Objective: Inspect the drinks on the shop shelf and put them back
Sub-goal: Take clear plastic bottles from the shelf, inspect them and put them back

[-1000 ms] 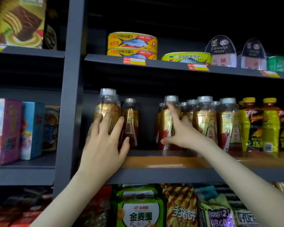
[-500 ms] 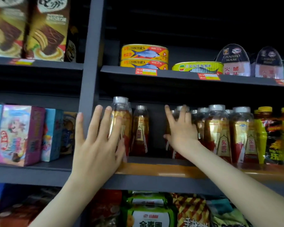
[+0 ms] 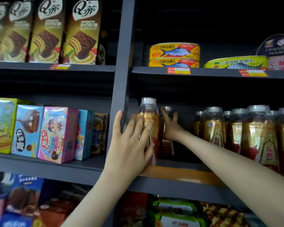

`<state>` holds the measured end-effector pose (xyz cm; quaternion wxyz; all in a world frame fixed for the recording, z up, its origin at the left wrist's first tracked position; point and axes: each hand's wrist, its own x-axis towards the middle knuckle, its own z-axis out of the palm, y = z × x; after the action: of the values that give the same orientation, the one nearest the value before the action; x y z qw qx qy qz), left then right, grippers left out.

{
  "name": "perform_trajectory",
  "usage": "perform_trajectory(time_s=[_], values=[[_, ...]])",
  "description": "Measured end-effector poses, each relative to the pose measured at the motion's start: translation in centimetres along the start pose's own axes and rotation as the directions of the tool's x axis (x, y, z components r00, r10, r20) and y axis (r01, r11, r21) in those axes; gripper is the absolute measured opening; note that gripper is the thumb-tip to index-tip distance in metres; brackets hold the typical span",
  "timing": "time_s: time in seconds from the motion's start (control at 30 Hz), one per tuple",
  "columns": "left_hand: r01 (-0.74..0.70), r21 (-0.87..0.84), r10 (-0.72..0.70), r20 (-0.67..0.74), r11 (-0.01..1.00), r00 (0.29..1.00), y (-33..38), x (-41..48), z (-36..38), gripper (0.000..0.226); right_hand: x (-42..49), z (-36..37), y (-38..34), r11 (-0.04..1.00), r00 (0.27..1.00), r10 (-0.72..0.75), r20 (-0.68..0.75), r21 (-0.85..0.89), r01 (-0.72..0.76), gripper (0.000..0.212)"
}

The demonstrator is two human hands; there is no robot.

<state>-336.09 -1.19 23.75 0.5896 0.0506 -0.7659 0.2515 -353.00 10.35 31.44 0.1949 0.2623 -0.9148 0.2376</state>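
Note:
Amber tea bottles with clear caps stand on the middle shelf (image 3: pixel 179 173). My left hand (image 3: pixel 131 145) lies flat with straight fingers against the front left bottle (image 3: pixel 148 110), its outer finger on the shelf post. My right hand (image 3: pixel 170 128) reaches deeper in and grips the second bottle (image 3: pixel 167 109) just behind and right of the first, with fingers on both sides of its neck. A gap separates these two from a row of several more bottles (image 3: pixel 215 126) further right.
A grey upright post (image 3: pixel 123 63) divides the shelving just left of the bottles. Yellow fish tins (image 3: pixel 174 53) sit on the shelf above. Colourful snack boxes (image 3: pixel 56 133) fill the left bay, with cake boxes (image 3: pixel 47 33) above and snack bags (image 3: pixel 175 213) below.
My right hand has moved left, from the first bottle of the right-hand row to the second bottle behind the front left one. The left hand stays on the front bottle. The view has swung left.

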Motion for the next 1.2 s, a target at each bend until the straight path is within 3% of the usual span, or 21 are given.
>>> perform_trajectory(time_s=[0.27,0.43,0.57,0.7,0.8,0.9,0.97,1.03,1.1,1.13,1.2], values=[[0.002,-0.018,-0.002,-0.002,1.0,1.0,0.0,-0.1,-0.1,0.054,-2.5,-1.0,0.2,0.999,0.995,-0.037,-0.091,-0.001,0.037,0.11],[0.016,-0.043,-0.016,0.004,0.999,1.0,0.0,-0.3,-0.3,0.052,-7.0,-3.1,0.5,0.98,0.97,-0.18,-0.162,-0.118,0.162,0.113],[0.014,-0.098,-0.014,0.004,0.995,1.0,0.1,-0.3,-0.5,0.049,-11.1,-4.7,1.2,0.869,0.888,-0.404,-0.218,-0.394,0.299,0.108],[0.008,-0.168,-0.011,-0.019,0.986,1.0,0.0,-0.1,-0.7,0.045,-14.3,-6.0,1.2,0.808,0.791,-0.537,-0.294,-0.448,0.383,0.102],[0.043,-0.327,-0.058,-0.038,0.944,0.998,0.2,-0.5,-1.8,0.047,-17.0,-6.9,0.8,0.795,0.708,-0.593,-0.383,-0.417,0.441,0.098],[0.124,-0.528,-0.135,0.018,0.84,0.991,1.4,-2.4,-5.0,0.06,-20.5,-7.2,0.3,0.784,0.611,-0.619,-0.493,-0.348,0.513,0.099],[0.187,-0.69,-0.154,0.11,0.699,0.982,2.8,-4.2,-8.1,0.077,-23.8,-7.2,-0.1,0.789,0.587,-0.595,-0.548,-0.261,0.556,0.102],[0.262,-0.86,-0.106,0.24,0.439,0.965,4.8,-6.2,-11.9,0.091,-27.8,-6.5,-0.1,0.783,0.611,-0.569,-0.551,-0.134,0.608,0.103],[0.323,-0.92,-0.049,0.321,0.222,0.946,7.3,-8.5,-15.7,0.096,-32.5,-4.8,0.1,0.744,0.65,-0.573,-0.499,0.016,0.668,0.104],[0.377,-0.909,-0.052,0.374,0.175,0.926,8.6,-9.9,-17.2,0.093,-35.0,-3.7,0.3,0.734,0.686,-0.566,-0.458,0.098,0.672,0.105],[0.526,-0.83,-0.089,0.519,0.182,0.85,10.8,-13.8,-19.8,0.081,-39.7,-1.6,1.3,0.747,0.793,-0.493,-0.358,0.292,0.597,0.111]])
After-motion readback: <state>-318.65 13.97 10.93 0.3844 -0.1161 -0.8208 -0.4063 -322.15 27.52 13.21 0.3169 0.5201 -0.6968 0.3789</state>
